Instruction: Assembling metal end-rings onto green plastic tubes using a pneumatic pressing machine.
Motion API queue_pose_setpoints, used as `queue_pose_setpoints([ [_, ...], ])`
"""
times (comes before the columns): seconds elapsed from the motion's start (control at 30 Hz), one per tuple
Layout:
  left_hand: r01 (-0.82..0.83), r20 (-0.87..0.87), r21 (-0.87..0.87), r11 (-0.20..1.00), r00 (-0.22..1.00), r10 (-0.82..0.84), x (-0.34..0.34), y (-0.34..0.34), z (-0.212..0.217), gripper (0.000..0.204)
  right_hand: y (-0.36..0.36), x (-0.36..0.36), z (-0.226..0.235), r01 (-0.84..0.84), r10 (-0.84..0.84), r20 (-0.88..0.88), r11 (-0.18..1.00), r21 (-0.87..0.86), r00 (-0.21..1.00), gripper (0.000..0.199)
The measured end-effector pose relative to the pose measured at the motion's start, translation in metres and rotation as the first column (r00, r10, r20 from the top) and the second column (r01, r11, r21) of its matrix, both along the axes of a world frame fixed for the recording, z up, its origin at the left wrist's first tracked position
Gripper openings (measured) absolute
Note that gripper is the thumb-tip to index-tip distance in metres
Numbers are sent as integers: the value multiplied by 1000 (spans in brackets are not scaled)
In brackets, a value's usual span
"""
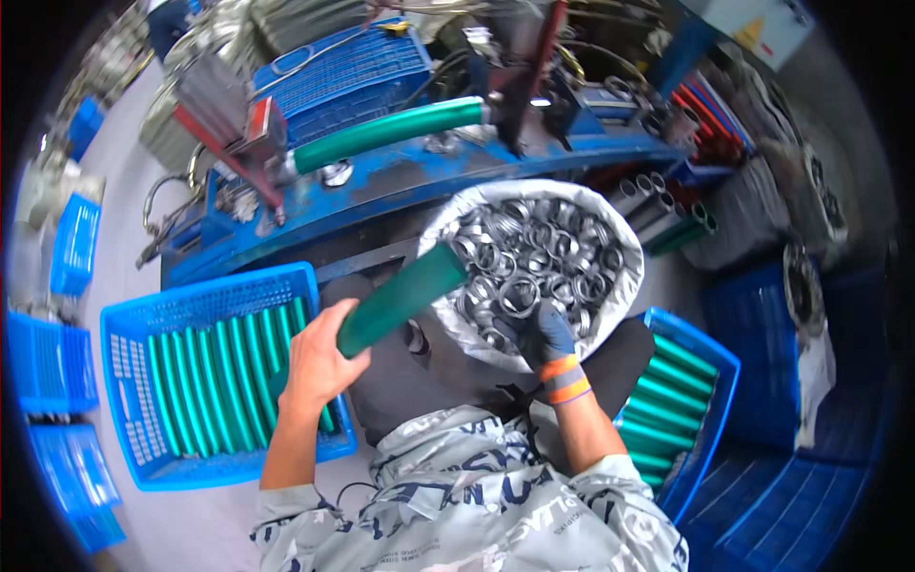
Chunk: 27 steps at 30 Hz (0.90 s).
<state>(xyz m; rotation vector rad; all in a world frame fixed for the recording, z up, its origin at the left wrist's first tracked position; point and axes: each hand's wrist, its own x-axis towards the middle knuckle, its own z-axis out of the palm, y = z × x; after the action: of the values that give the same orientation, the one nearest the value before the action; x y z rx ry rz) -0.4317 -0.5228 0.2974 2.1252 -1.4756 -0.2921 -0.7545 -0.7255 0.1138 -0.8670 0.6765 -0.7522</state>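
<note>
My left hand (318, 357) is closed around a green tube (405, 297), which slants up to the right, its far end over the rim of a round bin. That bin, with a silvery liner (629, 296), holds a heap of loose metal rings (572, 238). My right hand (548, 338), in a dark glove with an orange and grey cuff, reaches into the near side of the heap. One larger ring (519, 296) lies right by its fingers. The fingertips blend into the rings, so whether they grip one is unclear.
Blue baskets of green tubes stand at my left (310, 286) and right (729, 372). Beyond the bin runs a blue workbench (381, 195), with another green tube (391, 132) set between two machine fixtures. More tubes (667, 214) lie right of the bin. Stacked blue crates (753, 334) stand far right.
</note>
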Motion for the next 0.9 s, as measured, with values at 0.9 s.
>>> queue_pose_setpoints([
  [0.9, 182, 16, 136, 974, 982, -186, -54, -24, 2, 74, -68, -64, 86, -192, -30, -349, 790, -582, 937, 73],
])
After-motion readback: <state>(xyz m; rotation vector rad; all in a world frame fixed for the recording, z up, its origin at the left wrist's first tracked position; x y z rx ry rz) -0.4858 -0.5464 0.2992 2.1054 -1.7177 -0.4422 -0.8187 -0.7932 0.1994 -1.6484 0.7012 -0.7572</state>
